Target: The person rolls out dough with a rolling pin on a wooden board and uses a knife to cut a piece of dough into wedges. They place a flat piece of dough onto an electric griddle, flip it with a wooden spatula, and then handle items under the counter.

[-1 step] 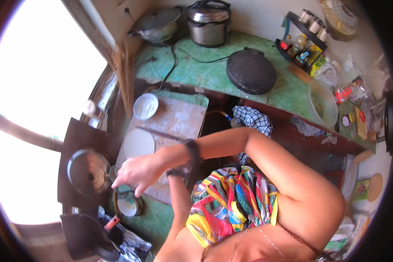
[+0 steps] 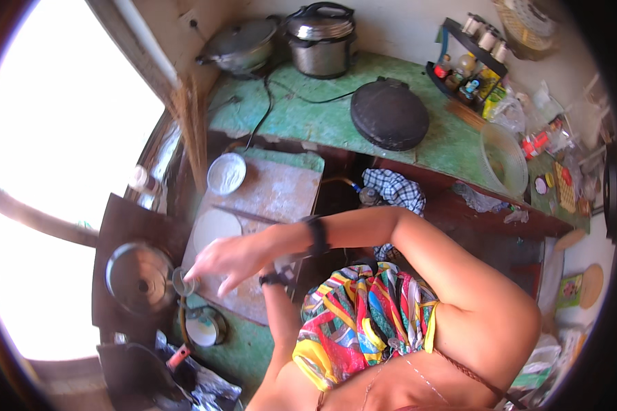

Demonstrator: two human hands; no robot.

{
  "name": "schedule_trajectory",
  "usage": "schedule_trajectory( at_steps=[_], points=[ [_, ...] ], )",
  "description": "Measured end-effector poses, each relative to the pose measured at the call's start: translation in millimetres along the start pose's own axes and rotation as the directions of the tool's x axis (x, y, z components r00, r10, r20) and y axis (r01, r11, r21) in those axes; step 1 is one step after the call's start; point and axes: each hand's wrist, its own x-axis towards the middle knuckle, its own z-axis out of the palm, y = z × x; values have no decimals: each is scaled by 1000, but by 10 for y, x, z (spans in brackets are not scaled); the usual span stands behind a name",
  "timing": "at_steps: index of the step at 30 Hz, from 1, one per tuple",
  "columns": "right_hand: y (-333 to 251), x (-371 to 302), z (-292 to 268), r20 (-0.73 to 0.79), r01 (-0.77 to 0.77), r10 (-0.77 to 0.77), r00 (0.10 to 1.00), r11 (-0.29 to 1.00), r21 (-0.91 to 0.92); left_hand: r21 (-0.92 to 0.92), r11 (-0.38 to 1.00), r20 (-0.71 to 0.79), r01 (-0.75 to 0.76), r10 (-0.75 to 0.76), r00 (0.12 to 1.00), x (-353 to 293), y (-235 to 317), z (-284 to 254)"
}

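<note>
My right hand (image 2: 232, 262) reaches across a floury board (image 2: 281, 179), fingers stretched out and apart, with nothing visible in them. Its fingertips are beside a small clear glass (image 2: 184, 281) at the board's left edge; I cannot tell whether they touch it. Partly under this hand lies a round white sheet of dough (image 2: 216, 230). A thin dark stick, perhaps a rolling pin (image 2: 243, 213), crosses the dough's edge and runs toward my right wrist. My left forearm (image 2: 281, 308) comes up from below, but my left hand is hidden behind the right one.
A bowl of white powder (image 2: 227, 173) sits at the board's far corner. Left are a large round metal pan or lid (image 2: 140, 278) and a small pot (image 2: 204, 326). Behind, a green counter holds a black round electric griddle (image 2: 389, 114), a pressure cooker (image 2: 320, 42) and a lidded pan (image 2: 240, 46).
My right hand has drawn slightly back to the right, so more of the small glass shows. The whole view has shifted a little.
</note>
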Motion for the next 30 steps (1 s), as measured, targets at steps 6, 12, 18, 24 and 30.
schedule_trajectory(
  at_steps=[6,12,18,24,30],
  points=[
    [342,-2173,-847,-653,-637,354,670,726,-260,18,999,-177,28,-24,984,-345,293,-569],
    [265,-3512,-1315,-840,-920,410,357,0,-391,-38,997,-258,-59,48,965,-511,485,-664],
    [490,-3945,-1481,-766,-821,466,443,-134,-556,13,984,-145,-176,176,974,-599,791,142],
    [562,-4062,-1565,-683,-783,550,481,-80,-617,-64,968,-71,-241,236,969,-860,755,327],
    [385,-4059,-1905,-706,-818,497,505,15,-575,-21,979,-171,-204,197,965,-1000,618,-8]
  ],
)
